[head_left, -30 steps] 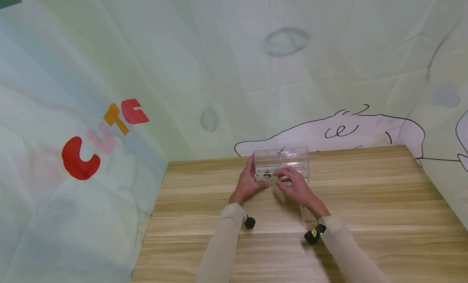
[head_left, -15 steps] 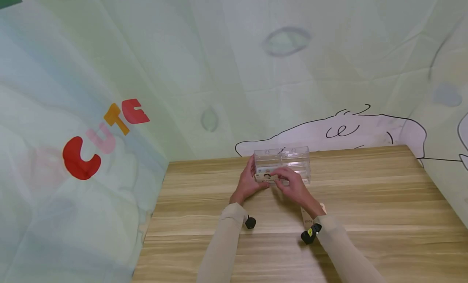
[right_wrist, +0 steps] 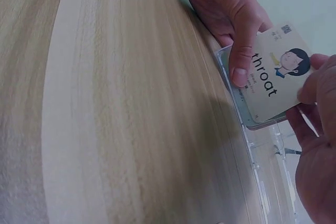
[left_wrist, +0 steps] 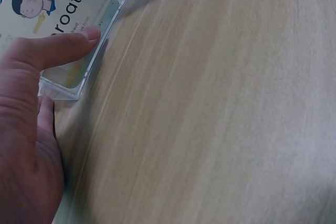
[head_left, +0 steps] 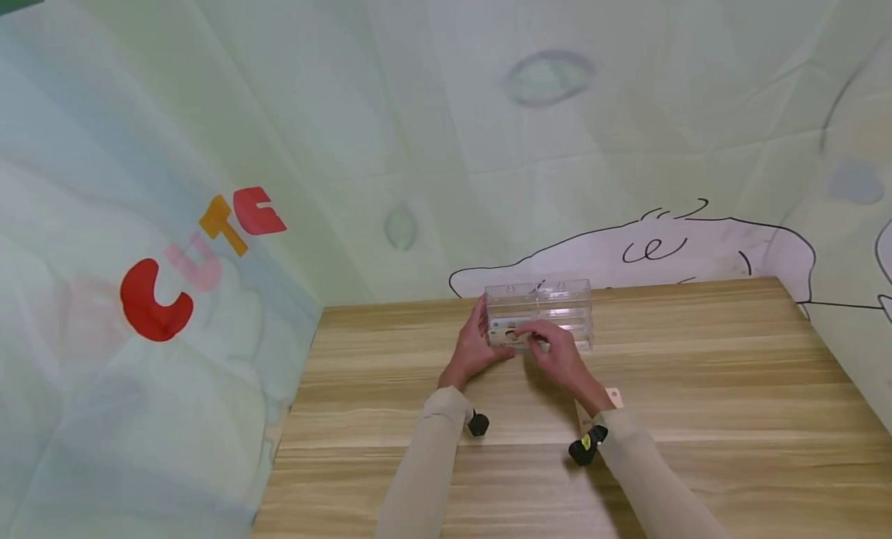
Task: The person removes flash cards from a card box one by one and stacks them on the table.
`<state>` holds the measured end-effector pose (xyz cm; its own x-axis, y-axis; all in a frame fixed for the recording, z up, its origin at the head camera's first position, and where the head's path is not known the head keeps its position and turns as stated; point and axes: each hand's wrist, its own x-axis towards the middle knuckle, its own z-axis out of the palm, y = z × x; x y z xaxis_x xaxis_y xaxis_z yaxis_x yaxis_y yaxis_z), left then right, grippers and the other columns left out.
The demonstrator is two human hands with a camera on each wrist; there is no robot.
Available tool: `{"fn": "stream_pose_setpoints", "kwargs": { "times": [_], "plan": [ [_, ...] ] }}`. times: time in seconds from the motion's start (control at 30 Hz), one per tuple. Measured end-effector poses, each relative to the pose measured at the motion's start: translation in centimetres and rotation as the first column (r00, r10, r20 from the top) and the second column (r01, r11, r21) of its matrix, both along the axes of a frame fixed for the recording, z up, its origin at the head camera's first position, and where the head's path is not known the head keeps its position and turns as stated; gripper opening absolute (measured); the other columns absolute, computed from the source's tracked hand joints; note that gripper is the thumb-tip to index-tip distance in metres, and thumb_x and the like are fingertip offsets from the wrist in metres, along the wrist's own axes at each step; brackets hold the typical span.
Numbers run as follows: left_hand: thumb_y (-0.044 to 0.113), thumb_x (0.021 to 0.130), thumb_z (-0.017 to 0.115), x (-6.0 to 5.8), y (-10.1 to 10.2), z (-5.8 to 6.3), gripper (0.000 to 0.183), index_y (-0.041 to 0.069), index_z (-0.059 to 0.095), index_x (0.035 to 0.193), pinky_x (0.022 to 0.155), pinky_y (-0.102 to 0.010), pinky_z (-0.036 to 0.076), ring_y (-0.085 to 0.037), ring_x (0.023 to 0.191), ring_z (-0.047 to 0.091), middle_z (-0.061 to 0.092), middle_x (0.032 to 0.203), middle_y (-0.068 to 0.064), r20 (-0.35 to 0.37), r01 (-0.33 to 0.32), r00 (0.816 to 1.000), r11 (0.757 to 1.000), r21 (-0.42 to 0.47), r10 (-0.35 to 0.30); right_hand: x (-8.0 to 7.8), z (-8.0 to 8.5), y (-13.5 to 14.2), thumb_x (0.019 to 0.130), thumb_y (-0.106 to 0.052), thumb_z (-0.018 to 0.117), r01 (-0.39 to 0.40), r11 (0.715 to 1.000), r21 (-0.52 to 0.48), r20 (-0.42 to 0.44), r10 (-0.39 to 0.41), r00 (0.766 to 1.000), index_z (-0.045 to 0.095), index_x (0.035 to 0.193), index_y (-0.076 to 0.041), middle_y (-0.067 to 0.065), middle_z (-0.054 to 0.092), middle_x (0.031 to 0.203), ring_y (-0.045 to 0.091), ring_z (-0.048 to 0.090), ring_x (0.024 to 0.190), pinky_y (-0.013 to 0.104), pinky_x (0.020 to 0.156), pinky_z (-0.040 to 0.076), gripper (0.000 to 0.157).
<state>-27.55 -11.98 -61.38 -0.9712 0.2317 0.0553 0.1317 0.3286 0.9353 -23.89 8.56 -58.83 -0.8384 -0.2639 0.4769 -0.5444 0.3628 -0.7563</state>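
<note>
At the back of the table stands a clear plastic box (head_left: 563, 288) divided into compartments. My left hand (head_left: 471, 355) grips its left end, fingers along the side and the thumb across the front. A white flashcard (right_wrist: 281, 72) reading "throat", with a drawing of a dark-haired head, leans in the front left compartment, over other cards with a greenish edge (left_wrist: 75, 77). The thumb of my left hand overlaps the card's lower part. My right hand (head_left: 560, 358) pinches the card's upper edge between thumb and fingers.
Another card (head_left: 613, 397) lies on the wooden table (head_left: 697, 384), partly under my right forearm. Black wrist cameras hang beneath both wrists, the right camera (head_left: 582, 451) close over the table. A printed cloth backdrop (head_left: 390, 136) rises directly behind the box.
My right hand and forearm have shifted slightly left, uncovering the top corner of the card on the table. The "throat" card appears tilted further back. My left hand has stayed on the box.
</note>
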Motion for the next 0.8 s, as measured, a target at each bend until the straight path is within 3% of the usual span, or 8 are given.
{"fn": "stream_pose_setpoints", "kwargs": {
  "times": [0.3,0.5,0.8],
  "plan": [
    [0.009,0.07,0.098,-0.1,0.0,-0.1,0.128,0.021,0.015,0.167,0.122,-0.029,0.031,-0.02,0.151,0.034,0.031,0.168,-0.005,-0.02,-0.001,1.0,1.0,-0.012,0.001,0.1,0.1,0.6,0.085,0.023,0.06,0.035,0.997,-0.072,-0.01,-0.036,0.999,0.076,0.107,-0.003,0.012,0.075,0.109,0.03,0.071,0.101,0.041,0.087,0.063,0.037],
    [0.007,0.071,0.096,-0.1,0.1,-0.1,0.127,0.021,0.014,0.167,0.122,-0.03,0.031,-0.021,0.152,0.034,0.029,0.169,-0.006,-0.017,-0.006,1.0,1.0,-0.031,0.005,0.5,1.2,1.3,0.085,0.023,0.059,0.034,0.999,-0.041,0.006,-0.033,0.999,0.072,0.113,-0.001,0.015,0.073,0.114,0.035,0.07,0.105,0.044,0.086,0.064,0.038],
    [0.004,0.072,0.094,0.1,0.2,0.1,0.126,0.02,0.013,0.167,0.122,-0.028,0.031,-0.021,0.152,0.034,0.03,0.168,-0.007,-0.008,-0.011,1.0,0.999,-0.039,0.01,0.9,2.2,2.9,0.084,0.022,0.059,0.018,1.0,0.002,0.035,-0.018,0.999,0.069,0.117,0.0,0.018,0.07,0.119,0.033,0.068,0.1,0.037,0.081,0.064,0.041]
  ]
}}
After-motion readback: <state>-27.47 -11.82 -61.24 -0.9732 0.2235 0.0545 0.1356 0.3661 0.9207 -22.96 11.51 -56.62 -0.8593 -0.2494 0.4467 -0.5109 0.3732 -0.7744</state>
